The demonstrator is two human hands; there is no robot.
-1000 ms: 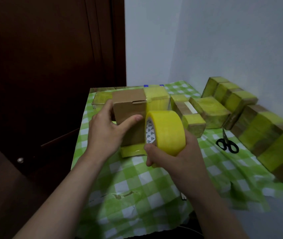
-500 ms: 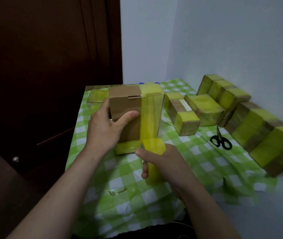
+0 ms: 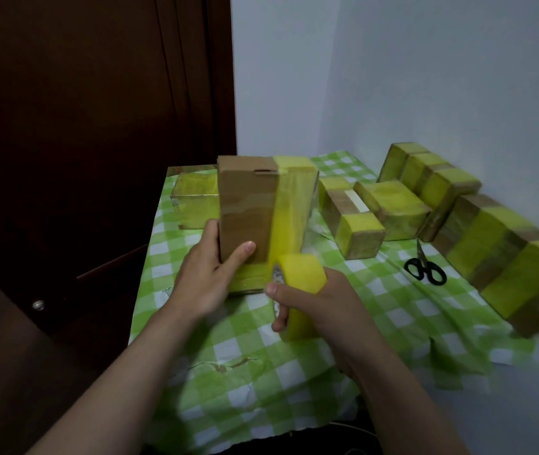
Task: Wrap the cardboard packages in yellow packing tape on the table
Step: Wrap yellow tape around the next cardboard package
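While your left hand [image 3: 205,277] grips the upright cardboard package [image 3: 248,221] at frame centre, fingers curled round its near edge, your right hand [image 3: 320,303] clamps the yellow tape roll [image 3: 297,290] just below-right — a strip running up the box, on the checked bench [image 3: 261,389].

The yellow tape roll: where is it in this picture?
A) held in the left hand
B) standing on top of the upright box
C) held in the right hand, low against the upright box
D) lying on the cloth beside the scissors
C: the right hand grips the tape roll at the foot of the upright box, while the left hand holds that box.
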